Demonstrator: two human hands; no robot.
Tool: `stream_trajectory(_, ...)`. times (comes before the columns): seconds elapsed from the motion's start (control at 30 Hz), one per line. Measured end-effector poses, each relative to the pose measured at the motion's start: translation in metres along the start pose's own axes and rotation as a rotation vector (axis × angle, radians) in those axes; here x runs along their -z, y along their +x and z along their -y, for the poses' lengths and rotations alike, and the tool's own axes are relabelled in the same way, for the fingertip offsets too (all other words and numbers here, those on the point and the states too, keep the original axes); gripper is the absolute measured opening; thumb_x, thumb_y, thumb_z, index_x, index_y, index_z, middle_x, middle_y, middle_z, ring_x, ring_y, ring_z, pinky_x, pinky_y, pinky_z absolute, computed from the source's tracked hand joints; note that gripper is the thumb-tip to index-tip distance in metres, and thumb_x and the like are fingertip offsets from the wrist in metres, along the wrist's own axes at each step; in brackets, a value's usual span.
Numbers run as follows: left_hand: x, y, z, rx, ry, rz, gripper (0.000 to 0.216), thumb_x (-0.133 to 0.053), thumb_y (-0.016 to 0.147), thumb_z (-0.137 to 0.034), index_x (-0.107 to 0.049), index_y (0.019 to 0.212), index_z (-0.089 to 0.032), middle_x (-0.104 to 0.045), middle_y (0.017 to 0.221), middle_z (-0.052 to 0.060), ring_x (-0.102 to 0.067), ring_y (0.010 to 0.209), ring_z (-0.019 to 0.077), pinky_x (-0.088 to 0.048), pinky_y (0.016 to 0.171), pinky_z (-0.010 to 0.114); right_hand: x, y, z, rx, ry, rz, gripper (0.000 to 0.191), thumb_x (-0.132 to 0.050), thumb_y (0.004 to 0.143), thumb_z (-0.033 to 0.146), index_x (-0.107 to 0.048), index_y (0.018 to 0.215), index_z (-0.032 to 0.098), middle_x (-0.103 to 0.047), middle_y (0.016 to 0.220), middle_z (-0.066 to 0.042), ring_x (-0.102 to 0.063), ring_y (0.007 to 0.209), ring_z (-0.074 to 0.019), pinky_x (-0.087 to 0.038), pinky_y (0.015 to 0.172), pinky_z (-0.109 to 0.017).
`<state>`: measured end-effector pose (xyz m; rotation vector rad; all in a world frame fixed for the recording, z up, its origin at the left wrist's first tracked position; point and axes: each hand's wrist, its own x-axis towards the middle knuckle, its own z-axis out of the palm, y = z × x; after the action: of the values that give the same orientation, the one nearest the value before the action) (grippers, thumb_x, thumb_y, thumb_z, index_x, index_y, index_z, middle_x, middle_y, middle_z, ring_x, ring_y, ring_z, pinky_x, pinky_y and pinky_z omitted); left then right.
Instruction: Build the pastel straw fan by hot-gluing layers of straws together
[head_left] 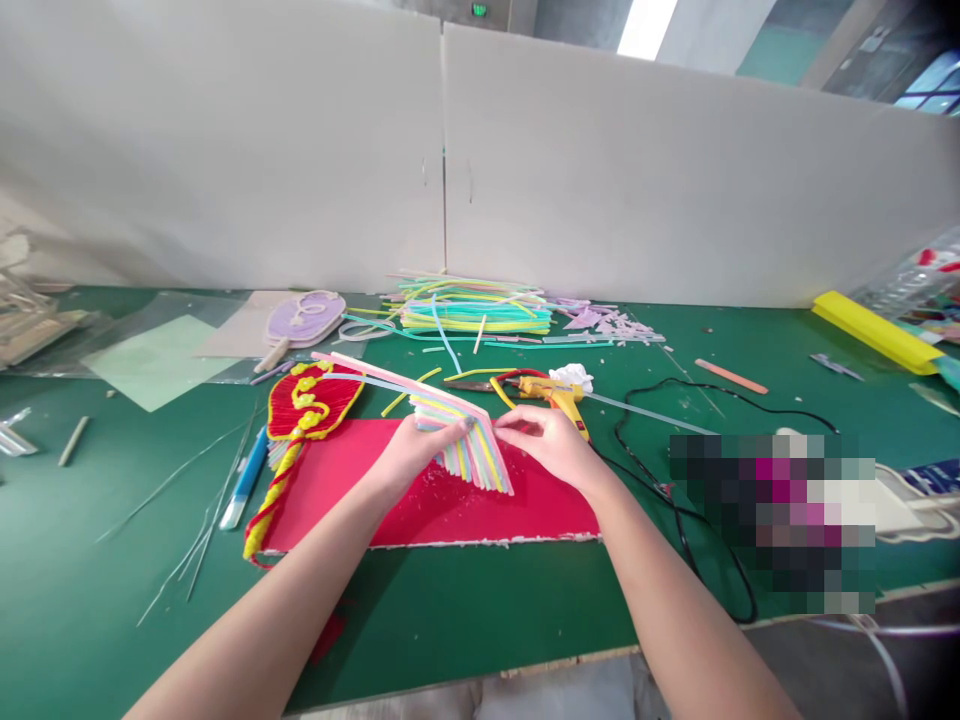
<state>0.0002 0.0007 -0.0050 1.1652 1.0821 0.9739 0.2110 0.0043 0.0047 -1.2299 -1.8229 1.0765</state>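
Green table [450,630]; pastel strips [485,458] in left hand [409,453]

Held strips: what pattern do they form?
Held strips form pastel stripes, including pink, yellow, blue; head view.

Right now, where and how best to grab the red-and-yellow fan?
Grip the twisted handle of the fan, probably from the near left: it's slim and slants toward the person, the broad head lies beyond, and the left forearm is close on its right.

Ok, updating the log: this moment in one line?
left hand: holds pastel strips; right hand: at their edge; below: red board; beyond: glue gun
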Motion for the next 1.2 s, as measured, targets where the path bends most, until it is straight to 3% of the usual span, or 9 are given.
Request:
stream_trajectory(0.47,0.005,0.003,0.002,-0.031,-0.080,-0.078,0.038,-0.078,0.067,-0.047,-0.073,0.090,-0.017,-0.075,0.094,0.007,-0.067,0.090,0.0261,-0.050,0.076,0.032,0.006,-0.001,-0.002,-0.059,0.046,0.161,0.031,-0.056,0.087,0.047,-0.072,0.099,0.023,-0.072,0.107,-0.003,-0.063,0.104,-0.0230,-0.047,0.094,-0.038)
stream_trajectory(0.83,0.010,0.008,0.005,-0.053,-0.156,-0.138,0.043,-0.080,0.063,-0.047,-0.073,0.092,-0.016,-0.074,0.100,0.009,-0.067,0.096,0.0290,-0.052,0.080,0.035,0.006,-0.003,-0.002,-0.037,0.028,0.116,0.020,-0.065,0.081,0.042,-0.072,0.088,0.025,-0.073,0.094,-0.002,-0.066,0.091,-0.0213,-0.051,0.086,-0.037)
stream_trajectory(1.0,0.008,0.006,0.003,-0.053,-0.170,-0.144,0.044,-0.080,0.062,-0.048,-0.073,0.091,-0.016,-0.075,0.097,0.009,-0.068,0.095,0.0295,-0.053,0.081,0.037,0.011,-0.004,0.003,-0.007,0.009,0.029,0.020,-0.065,0.081,0.040,-0.071,0.084,0.022,-0.072,0.088,-0.002,-0.066,0.082,-0.0185,-0.051,0.079,-0.033)
stream_trajectory(1.2,0.008,0.004,0.001,-0.047,-0.169,-0.162,0.041,-0.080,0.064,-0.046,-0.073,0.091,-0.017,-0.075,0.095,0.007,-0.069,0.093,0.0277,-0.054,0.080,0.035,0.014,-0.005,0.005,-0.005,0.010,0.018,0.023,-0.064,0.081,0.043,-0.070,0.083,0.021,-0.071,0.084,-0.002,-0.065,0.079,-0.0187,-0.051,0.078,-0.033)
